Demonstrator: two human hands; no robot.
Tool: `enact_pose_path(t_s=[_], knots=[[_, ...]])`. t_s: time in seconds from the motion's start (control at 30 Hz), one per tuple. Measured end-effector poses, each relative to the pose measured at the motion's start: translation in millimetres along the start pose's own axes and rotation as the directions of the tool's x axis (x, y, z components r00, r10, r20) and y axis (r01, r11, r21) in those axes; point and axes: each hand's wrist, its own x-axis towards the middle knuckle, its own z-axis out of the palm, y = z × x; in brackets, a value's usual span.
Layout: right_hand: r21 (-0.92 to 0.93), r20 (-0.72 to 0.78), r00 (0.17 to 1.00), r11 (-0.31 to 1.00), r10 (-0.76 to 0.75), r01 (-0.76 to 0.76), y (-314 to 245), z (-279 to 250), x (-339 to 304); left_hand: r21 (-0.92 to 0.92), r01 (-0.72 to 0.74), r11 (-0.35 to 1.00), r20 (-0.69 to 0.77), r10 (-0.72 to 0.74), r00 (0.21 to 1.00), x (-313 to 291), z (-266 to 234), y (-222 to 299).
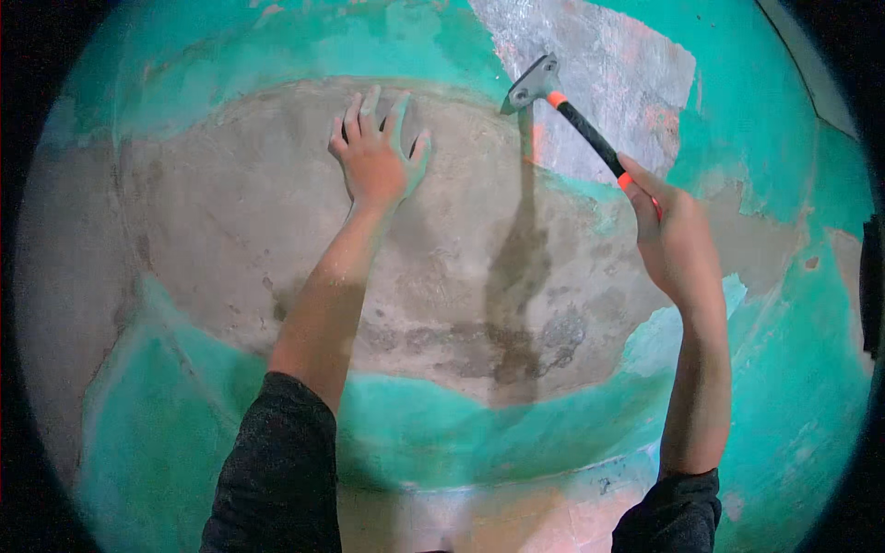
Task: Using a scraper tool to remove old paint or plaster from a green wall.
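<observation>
My right hand [680, 235] is wrapped round the black and orange handle of a scraper [590, 134]. The scraper's grey metal head [533, 85] is up and to the left of that hand, at the border between green paint and a pale whitish patch [618, 83]. I cannot tell whether its blade edge touches the wall. My left hand [376, 161] lies flat with fingers spread on the bare grey-brown wall [277, 203], just under the upper green paint. It holds nothing.
Green paint [442, 433] surrounds the bare area with ragged edges. A light-blue patch [659, 341] is beside my right forearm. Pinkish tile-like surface [544, 511] shows at the bottom. A dark object [870, 286] stands at the far right rim. Shadows fall on the wall.
</observation>
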Motion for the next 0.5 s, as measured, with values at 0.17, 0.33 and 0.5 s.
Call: enact_pose_path(t_s=[0.17, 0.33, 0.5], knots=[[-0.122, 0.070, 0.996, 0.991, 0.057, -0.048, 11.2, -1.6, -10.7, 0.024, 0.004, 1.000, 0.001, -0.004, 1.000, -0.1, 2.7, -3.3], [-0.135, 0.097, 0.987, 0.984, 0.129, -0.116, 12.8, -5.0, -13.7, 0.023, -0.009, 1.000, -0.001, 0.009, 1.000, -0.9, 3.7, -3.4], [-0.017, -0.045, 0.999, 1.000, -0.022, 0.021, 23.8, 16.0, -11.1, 0.037, -0.013, 0.999, 0.005, 0.013, 1.000, 0.8, 2.6, -2.6]])
